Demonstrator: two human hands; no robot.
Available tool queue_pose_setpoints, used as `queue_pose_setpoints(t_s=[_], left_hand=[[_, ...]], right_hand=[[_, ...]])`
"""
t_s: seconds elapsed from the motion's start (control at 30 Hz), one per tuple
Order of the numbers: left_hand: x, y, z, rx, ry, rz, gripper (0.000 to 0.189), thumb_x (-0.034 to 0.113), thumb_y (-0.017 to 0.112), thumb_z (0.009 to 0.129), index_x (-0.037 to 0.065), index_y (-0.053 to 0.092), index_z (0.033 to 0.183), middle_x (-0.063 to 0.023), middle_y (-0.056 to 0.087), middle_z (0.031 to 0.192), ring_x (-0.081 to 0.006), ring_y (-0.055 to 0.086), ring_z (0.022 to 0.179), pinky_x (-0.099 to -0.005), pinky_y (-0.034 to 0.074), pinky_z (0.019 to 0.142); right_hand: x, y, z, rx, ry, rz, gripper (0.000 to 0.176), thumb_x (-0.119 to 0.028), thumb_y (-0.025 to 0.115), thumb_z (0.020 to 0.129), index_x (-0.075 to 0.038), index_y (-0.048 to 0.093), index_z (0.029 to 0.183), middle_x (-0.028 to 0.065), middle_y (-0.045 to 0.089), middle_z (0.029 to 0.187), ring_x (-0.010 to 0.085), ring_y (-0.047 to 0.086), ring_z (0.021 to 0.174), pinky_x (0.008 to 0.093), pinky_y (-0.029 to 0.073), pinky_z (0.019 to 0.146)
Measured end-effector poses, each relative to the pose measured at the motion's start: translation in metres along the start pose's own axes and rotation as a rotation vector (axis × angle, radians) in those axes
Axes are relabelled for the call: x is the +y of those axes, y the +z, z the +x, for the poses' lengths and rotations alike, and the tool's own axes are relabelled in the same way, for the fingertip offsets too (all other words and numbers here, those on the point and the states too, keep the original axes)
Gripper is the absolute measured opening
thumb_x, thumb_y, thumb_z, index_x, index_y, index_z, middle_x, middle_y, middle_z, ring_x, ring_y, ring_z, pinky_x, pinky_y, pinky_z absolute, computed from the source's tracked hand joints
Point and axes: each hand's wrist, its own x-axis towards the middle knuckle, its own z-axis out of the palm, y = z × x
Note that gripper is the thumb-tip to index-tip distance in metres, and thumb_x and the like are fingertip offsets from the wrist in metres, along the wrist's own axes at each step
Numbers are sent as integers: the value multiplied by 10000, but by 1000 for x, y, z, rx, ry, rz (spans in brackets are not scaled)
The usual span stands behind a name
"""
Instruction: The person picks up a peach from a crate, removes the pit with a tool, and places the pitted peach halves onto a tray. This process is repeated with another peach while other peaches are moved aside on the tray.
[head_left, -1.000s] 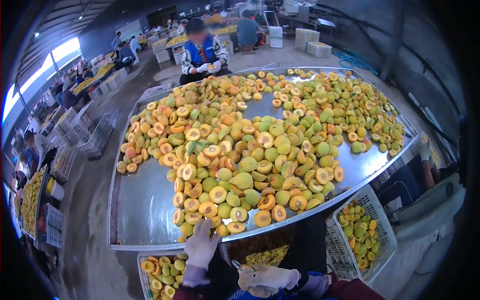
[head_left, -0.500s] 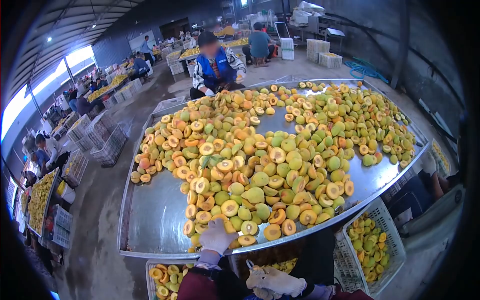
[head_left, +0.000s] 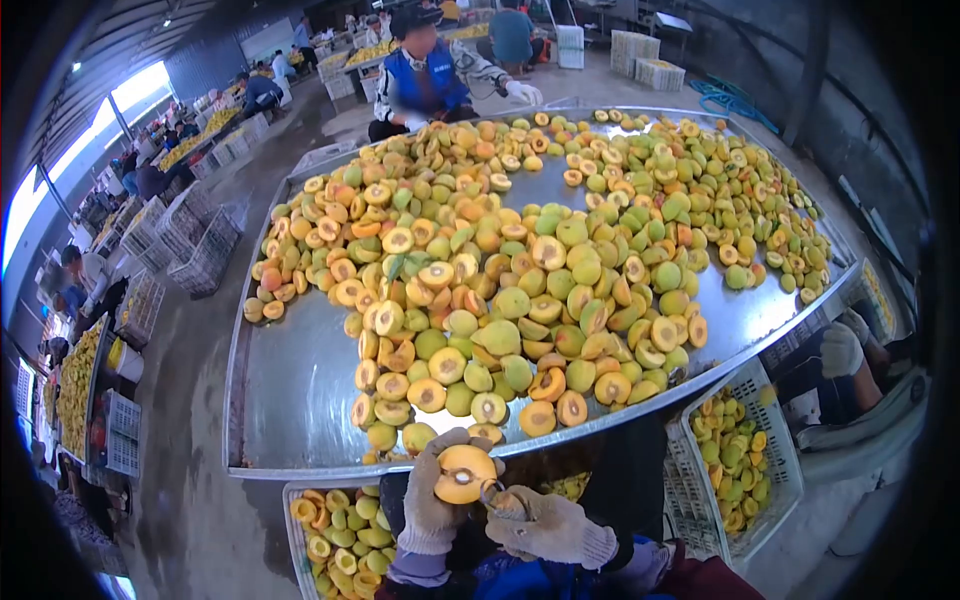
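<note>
In front of the table's near edge, my gloved left hand is closed around a peach half, its cut face and pit turned toward me. My right hand, gloved too, grips a small pitting tool whose metal loop sits at the lower right edge of that cut face. The tool's handle is mostly hidden inside the glove. Just beyond both hands, a heap of halved peaches covers much of the metal table.
A crate of peach halves stands below on the left, and another white crate holds more on the right. Across the table sits a person in a blue vest. Another person's gloved hand shows at the right edge.
My left hand has come back from the fruit heap with a peach half and met my right hand, which brings the pitting tool to it. The view has tilted down slightly.
</note>
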Motion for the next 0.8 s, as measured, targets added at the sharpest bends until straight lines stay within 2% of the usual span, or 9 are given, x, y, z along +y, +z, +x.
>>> queue_pose_setpoints(t_s=[0.07, 0.1, 0.33, 0.47, 0.53, 0.57, 0.67, 0.73, 0.8], left_hand=[[-3, 14, -4, 56, -1, 120, 628, 503, 486, 934, -24, 425, 1271, -253, 578, 1142, -404, 648, 898, -471, 582, 747], [-5, 16, -6, 106, 9, 240, 681, 582, 416, 946, -19, 463, 1264, -243, 611, 1104, -403, 660, 839, -473, 583, 724], [-7, 21, -11, 84, 22, 263, 729, 590, 444, 934, -17, 410, 1337, -243, 585, 1183, -387, 637, 972, -459, 564, 806], [-13, 31, -24, -47, 14, 194, 745, 546, 514, 916, -14, 366, 1384, -243, 530, 1283, -362, 582, 1104, -447, 509, 921], [-9, 18, -31, -141, -200, 317, 603, 260, 601, 910, -19, 348, 1382, -217, 477, 1350, -340, 497, 1239, -436, 399, 1064], [-6, 23, -34, -132, -229, 385, 598, 244, 588, 910, -19, 356, 1395, -218, 464, 1371, -316, 490, 1253, -408, 398, 1062], [-16, 20, -30, 83, -219, 31, 616, 292, 599, 905, -20, 381, 1388, -200, 454, 1392, -311, 476, 1265, -417, 406, 1052], [-20, 18, -27, 41, -126, -34, 640, 340, 608, 897, -13, 390, 1384, -197, 454, 1392, -322, 482, 1255, -433, 411, 1045], [-22, 19, -25, -48, 75, -166, 694, 437, 624, 881, 0, 409, 1375, -191, 455, 1392, -344, 495, 1236, -465, 422, 1031]], right_hand=[[-2, 2, 0, 127, -9, -476, 498, -509, 593, 878, -85, 491, 1121, 91, 625, 798, 276, 649, 694, 369, 503, 615], [4, 1, 0, 143, -50, -494, 552, -576, 546, 865, -92, 494, 1125, 141, 646, 865, 363, 653, 823, 426, 515, 703], [-7, 1, -8, 193, -1, -664, 584, -602, 552, 850, -126, 491, 1182, 139, 664, 920, 356, 658, 864, 421, 528, 742], [-2, -2, -10, 304, -85, -412, 549, -524, 606, 854, -135, 507, 1227, 126, 674, 927, 325, 670, 864, 392, 538, 740], [1, -5, -10, 354, -127, -330, 532, -493, 626, 853, -138, 516, 1235, 123, 676, 929, 314, 673, 866, 381, 540, 744], [6, -6, -8, 344, -137, -267, 528, -480, 637, 850, -138, 524, 1236, 120, 676, 922, 310, 673, 855, 377, 539, 743], [20, -6, -6, 362, -207, -279, 515, -470, 646, 849, -135, 535, 1224, 113, 673, 906, 305, 672, 834, 369, 540, 738], [17, -5, -9, 390, -264, -353, 508, -472, 644, 850, -131, 538, 1211, 110, 671, 898, 304, 671, 823, 365, 540, 733], [-3, -5, -16, 192, -29, -271, 505, -474, 641, 850, -118, 535, 1191, 115, 662, 869, 302, 669, 810, 364, 541, 710]])
